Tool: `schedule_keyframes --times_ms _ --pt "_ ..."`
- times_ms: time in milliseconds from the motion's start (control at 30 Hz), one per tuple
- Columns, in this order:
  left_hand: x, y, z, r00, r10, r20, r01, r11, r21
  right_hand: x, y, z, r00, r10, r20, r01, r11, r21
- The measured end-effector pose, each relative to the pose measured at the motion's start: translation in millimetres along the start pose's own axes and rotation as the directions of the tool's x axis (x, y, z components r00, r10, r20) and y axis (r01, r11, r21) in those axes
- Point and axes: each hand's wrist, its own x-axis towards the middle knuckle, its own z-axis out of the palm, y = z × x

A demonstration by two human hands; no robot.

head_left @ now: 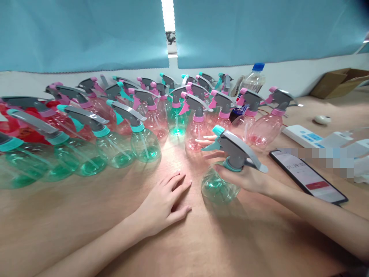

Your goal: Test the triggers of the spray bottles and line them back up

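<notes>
A green spray bottle (218,188) with a grey and turquoise trigger head is at the middle right. My right hand (248,177) is closed around it just below the collar, thumb in front and fingertips showing behind. The bottle leans a little and its base is at or close to the tabletop; I cannot tell if it touches. Left of it, my left hand (161,202) lies on the wooden table (138,246), fingers stretched out and holding nothing. Nearest beyond the hands stand a green spray bottle (145,144) and a pink spray bottle (194,130).
Several more green and pink spray bottles fill the left and back. A clear bottle with a blue cap (254,79) stands behind them. On the right are a phone (305,173), a white power strip (302,134), a white mouse (322,119) and a cardboard box (336,82).
</notes>
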Motion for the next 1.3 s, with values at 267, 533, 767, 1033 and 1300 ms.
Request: schedule_keyframes --times_ms 267,533,767,1033,1300 --pt "1.5 0.9 -3.0 1.000 -0.004 0.001 0.004 1.000 -0.017 -0.9 -0.5 1.6 1.000 0.005 -0.015 -0.006 1.000 -0.016" --pt "1.6 0.7 -1.7 1.000 -0.003 -0.011 0.003 1.000 -0.027 -1.3 2.7 1.8 1.000 -0.003 -0.020 0.003 1.000 -0.012" --pt "1.9 1.2 -2.9 1.000 -0.009 -0.006 0.009 1.000 -0.020 -2.2 2.7 1.3 1.000 0.025 -0.018 -0.025 1.000 -0.005" --pt "1.4 0.3 -2.1 1.000 0.002 -0.021 -0.003 1.000 -0.029 -0.1 0.2 0.7 1.000 -0.006 -0.015 0.005 0.998 -0.069" --pt "1.9 1.4 -4.4 1.000 -0.001 -0.006 0.001 1.000 -0.028 -1.7 2.3 -0.5 1.000 -0.015 -0.024 0.011 0.988 -0.155"
